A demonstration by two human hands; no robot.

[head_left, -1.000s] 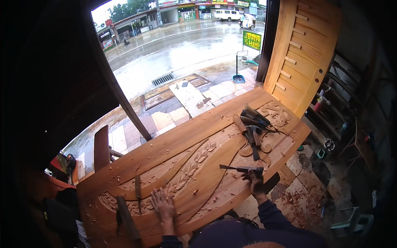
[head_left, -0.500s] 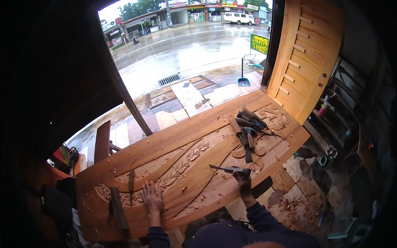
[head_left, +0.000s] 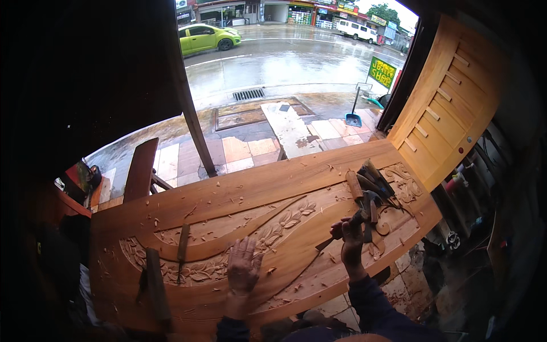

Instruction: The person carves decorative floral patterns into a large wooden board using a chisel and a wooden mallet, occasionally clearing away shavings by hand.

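A carved wooden door panel (head_left: 239,191) lies before me, dusted with wood chips. Flat on it, fingers stretched out, my left hand (head_left: 243,267) rests beside a carved leaf band (head_left: 285,219). My right hand (head_left: 352,242) is closed around a dark-handled chisel (head_left: 325,244), its flat blade pointing down and left over the panel. Just beyond that hand lies a heap of carving tools (head_left: 373,182) with wooden and dark handles. Left of my left hand are a slim chisel (head_left: 183,245) and a thick wooden bar (head_left: 156,285).
A yellowish wooden door (head_left: 450,97) with small battens leans at the right. A dark post (head_left: 196,134) stands past the panel's far edge. Outside are a dustpan (head_left: 353,119), a wet road and a green car (head_left: 208,39). Clutter fills the dark right side.
My right hand has moved toward the tool heap, with the chisel's blade now tilted downward. My left hand has shifted right along the panel. The view has turned, and a green car has appeared.
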